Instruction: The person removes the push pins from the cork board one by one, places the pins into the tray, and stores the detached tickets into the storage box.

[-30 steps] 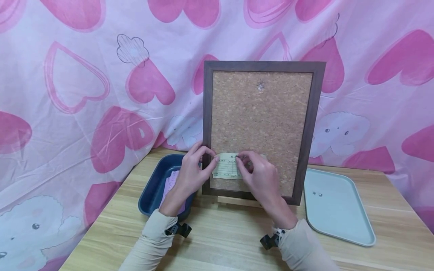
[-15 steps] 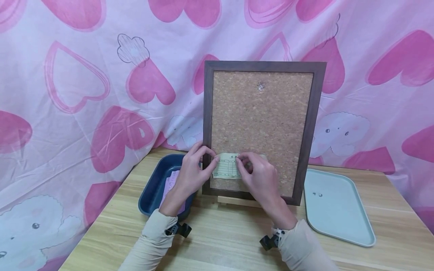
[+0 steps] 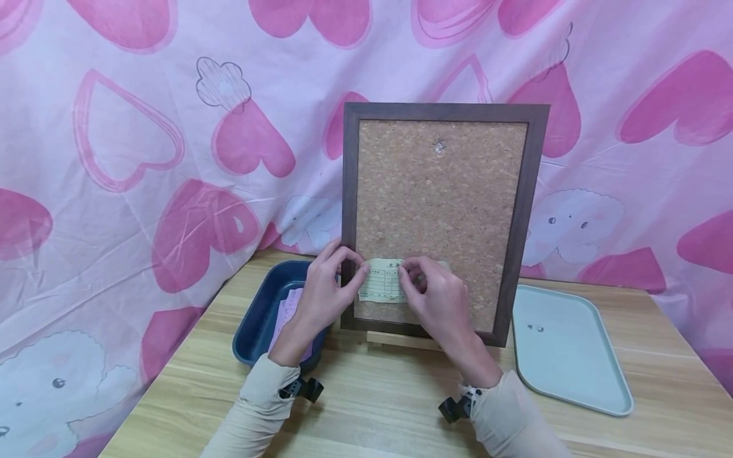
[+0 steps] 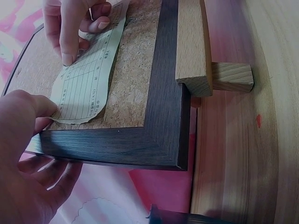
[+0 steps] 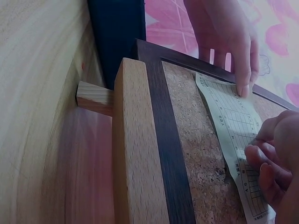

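Note:
A pale green printed paper slip (image 3: 379,285) lies against the lower left of a dark-framed corkboard (image 3: 438,213). The thumb and index finger of my left hand (image 3: 326,286) pinch the slip's left edge; in the left wrist view, the other fingers of the left hand (image 4: 23,154) reach round the frame's edge. My right hand (image 3: 443,299) has its thumb and index fingertips together at the slip's upper middle. A dark speck shows at these tips, but the small thing between them is mostly hidden. The slip's right part is largely behind the right hand in the head view.
A dark blue bin (image 3: 243,334) with purple printed slips (image 3: 288,310) stands left of the board. At right lies a pale tray (image 3: 578,362) with small clear pieces (image 3: 536,329). Clear pins (image 3: 439,147) cluster near the board's top. A wooden stand (image 4: 194,46) supports the board.
Both hands and the slip stay in nearly the same place. The right fingertips shift only very slightly; nothing is visibly taken hold of or let go.

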Motion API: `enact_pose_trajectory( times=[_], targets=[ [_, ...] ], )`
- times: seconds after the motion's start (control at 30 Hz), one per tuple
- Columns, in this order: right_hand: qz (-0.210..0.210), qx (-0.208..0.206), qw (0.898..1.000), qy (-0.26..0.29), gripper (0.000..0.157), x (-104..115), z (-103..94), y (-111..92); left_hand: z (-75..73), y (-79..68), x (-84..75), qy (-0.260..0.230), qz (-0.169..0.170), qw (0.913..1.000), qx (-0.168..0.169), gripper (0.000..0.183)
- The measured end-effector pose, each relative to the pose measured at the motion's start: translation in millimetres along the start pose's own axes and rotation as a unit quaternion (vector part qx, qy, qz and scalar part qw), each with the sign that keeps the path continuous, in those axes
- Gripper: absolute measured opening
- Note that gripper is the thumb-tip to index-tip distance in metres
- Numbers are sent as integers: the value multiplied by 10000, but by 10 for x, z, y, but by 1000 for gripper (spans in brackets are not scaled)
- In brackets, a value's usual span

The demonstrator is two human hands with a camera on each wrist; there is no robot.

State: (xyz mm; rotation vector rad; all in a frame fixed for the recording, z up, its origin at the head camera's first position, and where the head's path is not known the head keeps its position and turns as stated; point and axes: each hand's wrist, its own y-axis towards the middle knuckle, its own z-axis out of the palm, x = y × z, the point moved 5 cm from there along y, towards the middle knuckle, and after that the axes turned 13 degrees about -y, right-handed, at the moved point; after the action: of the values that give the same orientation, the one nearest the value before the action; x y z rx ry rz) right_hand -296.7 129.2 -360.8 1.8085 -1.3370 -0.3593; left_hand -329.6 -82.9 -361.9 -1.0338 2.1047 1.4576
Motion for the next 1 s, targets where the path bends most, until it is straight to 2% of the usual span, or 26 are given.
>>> enact_pose_trajectory(
  times=[0.47,1.0],
  targets=[
    [-39,-69,9997,225,8,8,-12,2,-22,13,5,-29,-30,10000,-18,13],
    [65,75,9977,669,8,-61,-106,-9,-48,24,24,-135,48,9999,-89,13]
  ],
)
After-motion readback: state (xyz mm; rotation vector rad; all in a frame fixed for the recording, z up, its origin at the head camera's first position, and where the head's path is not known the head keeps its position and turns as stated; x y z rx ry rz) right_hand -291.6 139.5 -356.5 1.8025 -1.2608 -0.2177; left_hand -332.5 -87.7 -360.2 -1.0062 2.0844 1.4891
